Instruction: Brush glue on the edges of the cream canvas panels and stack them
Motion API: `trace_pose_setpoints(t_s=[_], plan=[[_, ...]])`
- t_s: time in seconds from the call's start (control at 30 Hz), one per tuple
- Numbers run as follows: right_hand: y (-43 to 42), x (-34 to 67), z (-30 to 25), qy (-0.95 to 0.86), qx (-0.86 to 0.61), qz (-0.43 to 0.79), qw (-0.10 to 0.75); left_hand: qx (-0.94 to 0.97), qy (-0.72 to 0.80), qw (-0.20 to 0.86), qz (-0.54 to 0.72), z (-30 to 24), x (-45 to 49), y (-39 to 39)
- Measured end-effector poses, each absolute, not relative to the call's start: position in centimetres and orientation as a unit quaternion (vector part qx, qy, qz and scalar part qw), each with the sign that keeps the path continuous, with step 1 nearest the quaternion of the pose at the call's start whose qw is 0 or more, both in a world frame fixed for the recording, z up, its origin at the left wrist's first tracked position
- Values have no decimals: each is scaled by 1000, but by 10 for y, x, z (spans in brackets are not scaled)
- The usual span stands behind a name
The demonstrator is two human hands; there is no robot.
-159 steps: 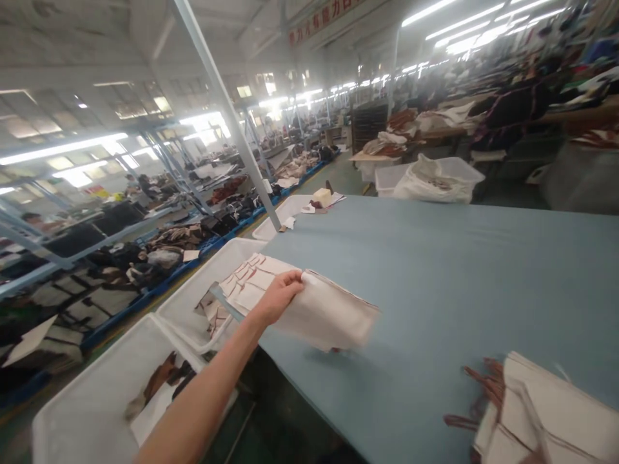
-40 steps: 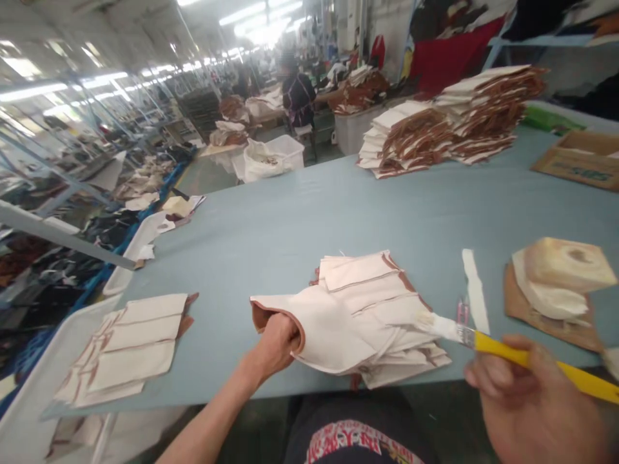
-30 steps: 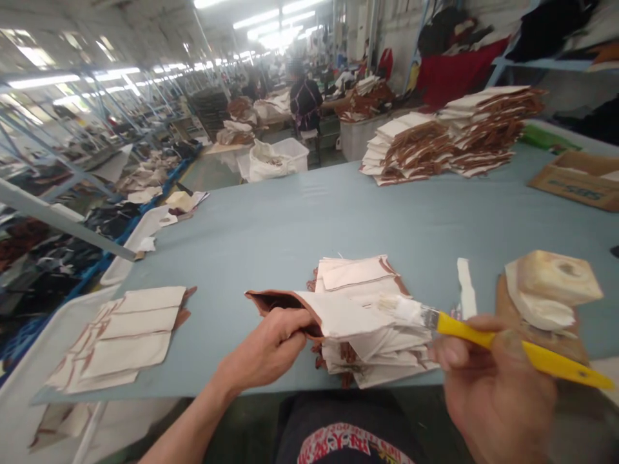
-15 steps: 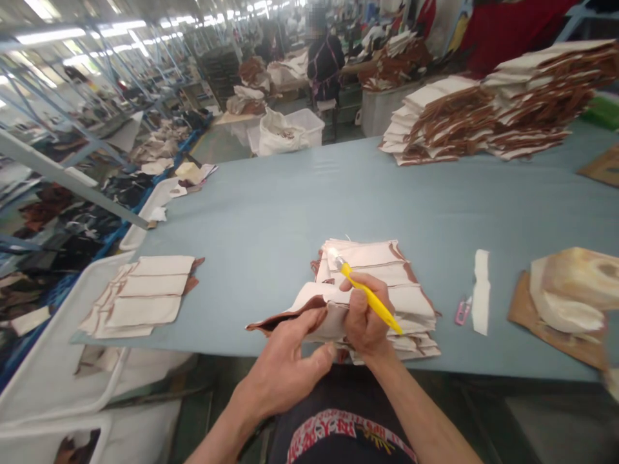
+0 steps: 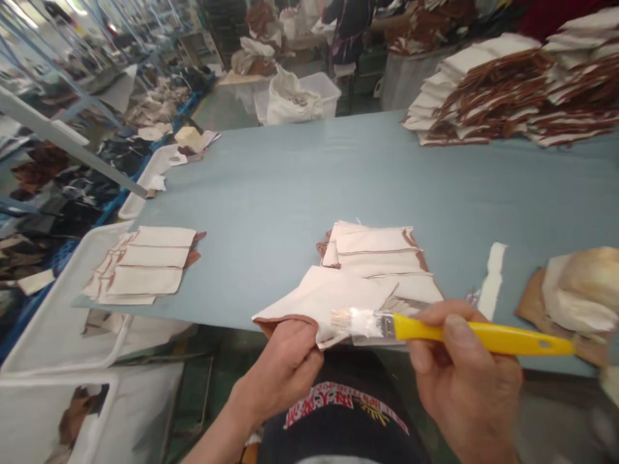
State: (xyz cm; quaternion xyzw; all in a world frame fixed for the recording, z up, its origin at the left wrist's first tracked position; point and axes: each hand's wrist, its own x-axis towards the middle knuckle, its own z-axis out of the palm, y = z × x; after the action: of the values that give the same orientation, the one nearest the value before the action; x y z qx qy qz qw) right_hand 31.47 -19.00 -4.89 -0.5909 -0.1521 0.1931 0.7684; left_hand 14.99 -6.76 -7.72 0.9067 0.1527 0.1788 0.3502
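Head view: by the near edge of the surface, the left hand clenches the brown edge of a cream fabric piece, apparently to steady it; some fingers are hidden. The right hand grasps a yellow brush by its handle, probably leaving the bristles free over the piece; contact is unclear. One stack lies partly beneath, another pile at the near left corner.

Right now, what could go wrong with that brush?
White stuff on the brush might smear where it isn't wanted on the pale piece. The piece overlaps the stack, so stray drops could mark that too. If the left grip at the piece's open edge slackens, it might shift.
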Motion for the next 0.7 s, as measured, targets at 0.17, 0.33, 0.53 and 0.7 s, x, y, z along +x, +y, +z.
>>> trace_pose_setpoints(t_s=[0.17, 0.33, 0.53, 0.7], plan=[[-197, 302, -48, -119, -631, 163, 749, 918, 78, 341, 188, -79, 160, -50], [-198, 282, -61, -115, -663, 156, 723, 913, 36, 367, 175, -73, 164, -39], [-203, 287, -61, -155, -666, 148, 714, 919, 5, 361, 157, -65, 166, -29], [-199, 296, -42, -169, -708, 122, 675, 936, -13, 304, 175, -61, 169, -26]])
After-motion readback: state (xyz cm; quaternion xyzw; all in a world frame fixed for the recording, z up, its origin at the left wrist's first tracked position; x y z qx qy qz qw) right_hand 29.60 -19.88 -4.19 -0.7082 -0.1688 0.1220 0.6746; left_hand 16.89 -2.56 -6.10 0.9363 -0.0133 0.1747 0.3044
